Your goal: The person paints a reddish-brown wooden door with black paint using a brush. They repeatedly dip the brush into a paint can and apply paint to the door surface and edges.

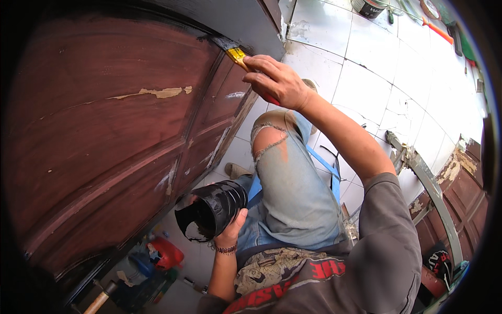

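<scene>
My right hand (280,81) is closed around the handle of a paintbrush (238,55) with a yellow band. The brush's bristles touch the dark grey painted edge (230,21) beside a brown panelled door (115,115). Below, my left hand (230,233) grips a black ribbed plastic pot (222,201) with a ragged cut rim. The pot is tilted, its mouth facing the door, and dark paint coats its inside. Some fingers of the left hand are hidden behind the pot.
Bare scratches mark the door. A metal ladder (429,178) stands at right by another brown panelled door (468,180). A paint can (370,7) and an orange-handled tool (438,32) lie on white tiles (366,57). A hammer (102,298) and a red container (167,254) are at lower left.
</scene>
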Action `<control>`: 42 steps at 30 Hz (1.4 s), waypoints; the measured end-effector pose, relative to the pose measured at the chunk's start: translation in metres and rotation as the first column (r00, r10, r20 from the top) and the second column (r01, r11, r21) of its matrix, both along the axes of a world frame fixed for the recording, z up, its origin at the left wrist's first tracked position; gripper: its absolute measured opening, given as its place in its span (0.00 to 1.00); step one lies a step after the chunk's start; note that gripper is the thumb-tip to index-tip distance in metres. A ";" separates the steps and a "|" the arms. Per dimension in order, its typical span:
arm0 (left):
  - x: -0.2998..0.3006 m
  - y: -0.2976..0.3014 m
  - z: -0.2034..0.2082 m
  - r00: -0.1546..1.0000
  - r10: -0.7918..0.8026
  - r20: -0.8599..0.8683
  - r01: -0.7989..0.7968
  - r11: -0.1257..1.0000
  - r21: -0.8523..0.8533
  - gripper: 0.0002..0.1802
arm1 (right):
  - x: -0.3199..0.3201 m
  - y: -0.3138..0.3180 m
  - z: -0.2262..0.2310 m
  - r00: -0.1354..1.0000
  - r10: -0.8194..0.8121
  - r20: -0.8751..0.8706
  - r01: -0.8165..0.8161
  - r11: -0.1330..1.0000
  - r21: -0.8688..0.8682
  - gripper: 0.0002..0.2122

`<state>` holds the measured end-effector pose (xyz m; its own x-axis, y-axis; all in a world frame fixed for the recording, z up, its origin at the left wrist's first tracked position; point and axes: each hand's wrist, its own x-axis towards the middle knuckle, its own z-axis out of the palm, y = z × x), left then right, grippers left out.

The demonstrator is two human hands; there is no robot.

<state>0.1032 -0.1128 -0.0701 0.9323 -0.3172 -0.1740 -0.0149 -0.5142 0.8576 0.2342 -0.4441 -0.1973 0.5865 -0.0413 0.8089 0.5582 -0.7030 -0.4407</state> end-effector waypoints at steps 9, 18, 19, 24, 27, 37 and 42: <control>0.009 -0.006 -0.007 0.995 -0.071 0.064 0.071 0.997 0.005 0.52 | -0.002 -0.015 0.005 0.999 0.037 -0.004 -0.037 0.994 -0.103 0.14; 0.007 -0.015 0.000 0.999 -0.051 0.007 0.051 0.998 0.021 0.53 | -0.007 -0.010 0.006 1.000 0.009 -0.005 -0.009 0.996 -0.092 0.12; 0.005 -0.014 0.000 0.998 -0.057 0.011 0.057 0.998 0.031 0.53 | -0.006 -0.008 -0.008 0.991 -0.035 -0.127 0.013 0.985 -0.172 0.12; 0.009 -0.005 -0.005 0.991 -0.127 0.038 0.128 0.992 -0.024 0.51 | -0.018 -0.005 -0.010 0.996 0.008 -0.093 -0.018 0.994 -0.108 0.13; 0.006 -0.010 0.001 0.994 -0.107 -0.025 0.108 0.994 0.030 0.51 | -0.009 -0.003 -0.001 0.997 -0.021 -0.080 0.009 0.989 -0.147 0.14; 0.002 -0.007 -0.002 0.995 -0.097 0.009 0.097 0.995 -0.011 0.52 | 0.009 -0.012 0.051 0.948 -0.047 -0.315 -0.003 0.988 -0.156 0.09; 0.004 -0.006 0.000 0.994 -0.045 0.103 0.052 0.997 -0.066 0.52 | -0.006 -0.020 0.059 0.981 -0.047 -0.191 0.043 0.999 -0.027 0.09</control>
<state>0.1068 -0.1192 -0.0698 0.9274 -0.3700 -0.0558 -0.1268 -0.4511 0.8834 0.2286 -0.4642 -0.1378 0.7284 -0.0543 0.6830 0.4329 -0.7362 -0.5202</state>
